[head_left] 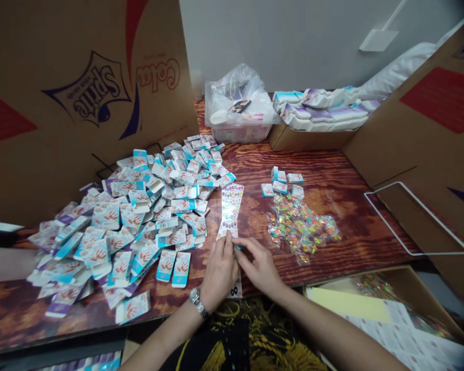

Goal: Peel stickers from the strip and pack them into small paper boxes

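My left hand [220,265], with a metal watch at its wrist, is closed at the table's front edge. Beside it my right hand [259,264] has its fingers bent inward against the left one. A sliver of blue shows between them, matching the small boxes; it appears to be a small box [238,247], mostly hidden by my fingers. Just beyond my fingertips lie printed sticker strips [232,206], overlapping on the table. Two small blue-and-white boxes [174,268] printed with a hand lie flat to the left. To the right is a pile of clear sachets with colourful contents [299,224].
A big heap of small boxes [139,211] covers the left side. Several more [280,186] lie behind the sachets. At the back stand a plastic tub [239,135] and a carton of flattened boxes [313,139]. Large cardboard [81,46] flanks both sides. Another person's arm [7,264] enters at left.
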`<state>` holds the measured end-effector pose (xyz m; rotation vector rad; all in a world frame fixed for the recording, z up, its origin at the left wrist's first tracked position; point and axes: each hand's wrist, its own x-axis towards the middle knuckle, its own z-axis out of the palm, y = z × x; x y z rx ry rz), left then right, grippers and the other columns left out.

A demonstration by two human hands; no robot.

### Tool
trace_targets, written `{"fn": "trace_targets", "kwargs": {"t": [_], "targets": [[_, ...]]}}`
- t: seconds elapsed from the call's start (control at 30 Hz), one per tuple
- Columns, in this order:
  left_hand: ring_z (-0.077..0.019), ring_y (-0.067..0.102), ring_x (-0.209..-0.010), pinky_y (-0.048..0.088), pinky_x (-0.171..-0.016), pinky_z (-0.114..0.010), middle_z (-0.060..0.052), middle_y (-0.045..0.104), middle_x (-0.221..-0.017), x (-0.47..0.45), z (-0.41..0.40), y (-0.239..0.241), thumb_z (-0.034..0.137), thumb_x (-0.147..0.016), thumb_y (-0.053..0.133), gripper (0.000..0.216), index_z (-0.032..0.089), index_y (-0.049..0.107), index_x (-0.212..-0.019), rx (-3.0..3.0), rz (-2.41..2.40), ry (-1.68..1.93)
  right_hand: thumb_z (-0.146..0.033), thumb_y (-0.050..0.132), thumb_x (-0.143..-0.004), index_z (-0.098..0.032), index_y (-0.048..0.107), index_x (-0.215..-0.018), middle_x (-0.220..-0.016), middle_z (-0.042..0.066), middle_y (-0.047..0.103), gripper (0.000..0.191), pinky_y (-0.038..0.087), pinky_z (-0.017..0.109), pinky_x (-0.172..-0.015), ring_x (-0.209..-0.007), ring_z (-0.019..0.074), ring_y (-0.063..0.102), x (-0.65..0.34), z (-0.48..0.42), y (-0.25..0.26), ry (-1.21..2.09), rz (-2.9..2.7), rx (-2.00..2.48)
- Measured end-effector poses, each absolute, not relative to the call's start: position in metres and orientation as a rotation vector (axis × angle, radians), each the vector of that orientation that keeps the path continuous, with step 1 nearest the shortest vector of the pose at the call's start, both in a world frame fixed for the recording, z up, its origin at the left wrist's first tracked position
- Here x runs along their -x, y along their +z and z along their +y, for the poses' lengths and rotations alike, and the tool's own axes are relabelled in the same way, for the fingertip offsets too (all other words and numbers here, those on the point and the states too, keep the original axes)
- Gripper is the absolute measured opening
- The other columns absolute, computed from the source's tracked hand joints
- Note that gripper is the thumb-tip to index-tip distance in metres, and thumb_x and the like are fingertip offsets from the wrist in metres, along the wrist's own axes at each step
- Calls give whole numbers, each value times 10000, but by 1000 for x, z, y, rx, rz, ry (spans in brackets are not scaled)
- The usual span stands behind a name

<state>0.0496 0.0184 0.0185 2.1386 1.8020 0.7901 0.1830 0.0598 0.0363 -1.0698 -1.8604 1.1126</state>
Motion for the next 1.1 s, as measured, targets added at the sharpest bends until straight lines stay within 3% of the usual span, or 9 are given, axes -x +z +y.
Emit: {"fn": "trace_targets", "kwargs": {"t": [0.1, 0.17, 0.3, 0.43, 0.5, 0.57, 0.67, 0.93, 1.1], "targets": [[-292, 388, -1241, 442, -934, -440, -199, 395, -1337, -41, 15, 14, 260, -890, 452, 641, 131, 142, -1435, -2168, 1753, 654, -366, 602, -818, -192, 625, -996, -985, 70, 653, 251, 506, 382, -835, -913, 213, 616, -203, 106, 20, 1238, -1502, 1173], [-299, 413, -1223, 450, -921, -450, -187, 434, -1321, -34, 12, 8, 303, -888, 476, 545, 143, 303, -1379, -2234, 1754, 494, -467, 610, -786, -201, 569, -1071, -1032, 74, 635, 392, 512, 384, -836, -911, 202, 623, -215, 138, 10, 1151, -1098, 1235], [-354, 428, -1211, 383, -959, -557, -185, 466, -1318, -29, 3, -6, 321, -837, 573, 464, 146, 482, -1256, -2384, 1754, 236, -577, 533, -806, -213, 507, -1179, -1044, 84, 625, 521, 519, 399, -840, -906, 200, 638, -220, 167, -5, 1176, -1051, 1247], [-374, 381, -1252, 346, -989, -572, -172, 422, -1373, -30, -1, -14, 338, -846, 561, 498, 148, 457, -1294, -2442, 1790, 131, -527, 639, -766, -191, 456, -1312, -1290, 133, 515, 667, 377, 476, -1011, -1198, 283, 478, -201, 157, -13, 1201, -1834, 1110], [-357, 379, -1260, 344, -999, -561, -152, 407, -1392, -30, -1, -17, 375, -869, 520, 494, 167, 443, -1310, -2446, 1795, 111, -513, 672, -746, -164, 396, -1372, -1427, 142, 352, 768, 235, 520, -1083, -1338, 322, 260, -192, 153, -17, 1033, -2370, 1027], [-340, 373, -1270, 343, -1008, -551, -135, 395, -1406, -29, -1, -18, 407, -889, 474, 490, 185, 430, -1323, -2446, 1796, 102, -507, 647, -777, -144, 324, -1414, -1474, 145, 247, 801, 174, 558, -1087, -1369, 332, 154, -186, 152, -21, 767, -2754, 1007], [-327, 373, -1273, 345, -1013, -544, -128, 384, -1415, -28, -1, -20, 429, -894, 457, 509, 189, 412, -1340, -2436, 1807, 98, -484, 612, -823, -165, 328, -1413, -1464, 127, 280, 728, 200, 557, -1075, -1357, 310, 213, -185, 151, -27, 530, -2921, 1020], [-326, 380, -1268, 347, -1015, -533, -135, 374, -1420, -27, -1, -19, 442, -868, 505, 545, 196, 409, -1344, -2401, 1811, 119, -364, 627, -848, -255, 563, -1237, -1285, 55, 543, 409, 327, 438, -1026, -1219, 251, 438, -184, 141, -22, 420, -2773, 1063], [-347, 367, -1271, 345, -1003, -557, -113, 367, -1427, -26, -1, -18, 440, -877, 486, 489, 247, 436, -1324, -2411, 1772, 125, -426, 670, -796, -194, 417, -1366, -1407, 119, 392, 665, 275, 527, -1041, -1303, 313, 318, -180, 151, -21, 351, -2829, 1025]]}}
